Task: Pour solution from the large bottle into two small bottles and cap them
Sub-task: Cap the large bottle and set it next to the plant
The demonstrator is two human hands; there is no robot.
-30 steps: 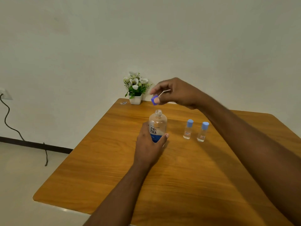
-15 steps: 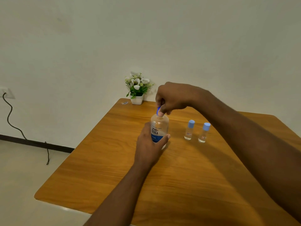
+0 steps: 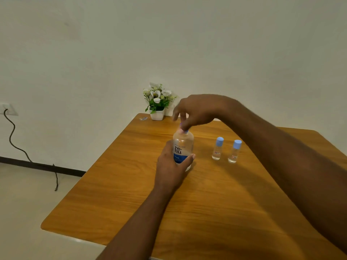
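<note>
A pale wall rises behind my wooden tabletop (image 3: 216,203), with a potted flower (image 3: 157,102) at its far edge and a small scrap (image 3: 143,118) lying left of the pot, too small to identify. A dark cord (image 3: 13,132) hangs from a wall socket at far left.

My right hand (image 3: 199,111) is blurred, and it hides most of the cap (image 3: 185,129); only a sliver of blue shows under my fingertips, which are pinched around it at the neck of the large bottle (image 3: 183,147). Whether the cap is seated I cannot tell. My left hand (image 3: 171,166) wraps the bottle's lower half, thumb across the blue label, a closed grip holding it upright. The bottle looks clear inside; its liquid level is hard to read.

To its right stand two small bottles (image 3: 217,149) (image 3: 233,152), capped in light blue, just beside each other and apart from both hands; a little clear liquid seems to sit low in each.
</note>
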